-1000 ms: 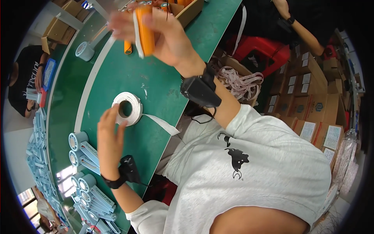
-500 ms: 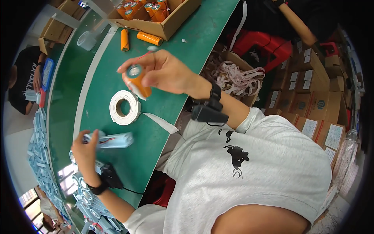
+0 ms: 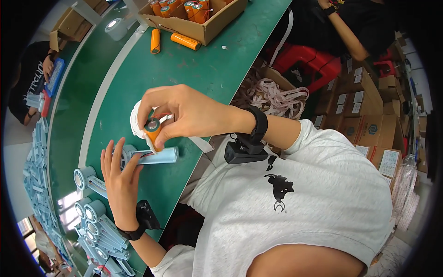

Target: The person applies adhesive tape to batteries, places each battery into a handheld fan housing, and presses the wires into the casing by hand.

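- My right hand is pinching an orange battery over a pale-blue casing, near the table's closest edge.
- My left hand is resting wide-fingered at the casing; whether it's gripping, I can't tell.

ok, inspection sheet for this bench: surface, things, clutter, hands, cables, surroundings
Surface: green table, small white scrap on it
Job's things: battery at the blue housing; tape roll partly hidden
Clutter: two loose batteries beside the carton; blue fans grouped at left
Hands: right hand holds battery; left hand at housing, grip unclear
Cables: red wire by battery
Surroundings: red stool, stacked boxes, co-worker left, another upper right
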`<state>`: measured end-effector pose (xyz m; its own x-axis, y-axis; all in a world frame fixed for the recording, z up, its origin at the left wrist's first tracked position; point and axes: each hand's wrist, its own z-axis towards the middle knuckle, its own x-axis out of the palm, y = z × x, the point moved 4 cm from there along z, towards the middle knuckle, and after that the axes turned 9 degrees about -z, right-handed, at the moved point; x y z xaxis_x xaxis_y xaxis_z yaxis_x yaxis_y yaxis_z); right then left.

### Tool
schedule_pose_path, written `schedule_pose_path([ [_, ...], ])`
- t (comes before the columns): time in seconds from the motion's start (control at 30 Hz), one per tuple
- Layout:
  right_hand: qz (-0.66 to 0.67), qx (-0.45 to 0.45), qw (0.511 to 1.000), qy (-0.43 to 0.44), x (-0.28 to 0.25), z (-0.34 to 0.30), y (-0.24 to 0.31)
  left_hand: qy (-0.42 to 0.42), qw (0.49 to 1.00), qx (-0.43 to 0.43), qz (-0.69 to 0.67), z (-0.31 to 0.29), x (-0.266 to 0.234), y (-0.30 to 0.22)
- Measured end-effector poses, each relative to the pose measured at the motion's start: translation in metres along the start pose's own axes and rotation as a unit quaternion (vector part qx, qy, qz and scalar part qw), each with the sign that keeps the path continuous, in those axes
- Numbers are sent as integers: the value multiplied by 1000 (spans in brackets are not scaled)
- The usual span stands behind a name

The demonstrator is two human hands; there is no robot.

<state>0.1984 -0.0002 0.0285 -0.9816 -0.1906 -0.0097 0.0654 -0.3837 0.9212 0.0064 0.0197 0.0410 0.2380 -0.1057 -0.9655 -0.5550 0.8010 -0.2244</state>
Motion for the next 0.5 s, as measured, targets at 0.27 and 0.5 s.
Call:
schedule_pose_path([
  [0.27,-178,-142,974,-4,18,6,9,-25,999,-4,46,5,19,-6],
  [0.5,-257,-153,953,40,14,5,3,-58,998,17,-24,6,17,-6],
])
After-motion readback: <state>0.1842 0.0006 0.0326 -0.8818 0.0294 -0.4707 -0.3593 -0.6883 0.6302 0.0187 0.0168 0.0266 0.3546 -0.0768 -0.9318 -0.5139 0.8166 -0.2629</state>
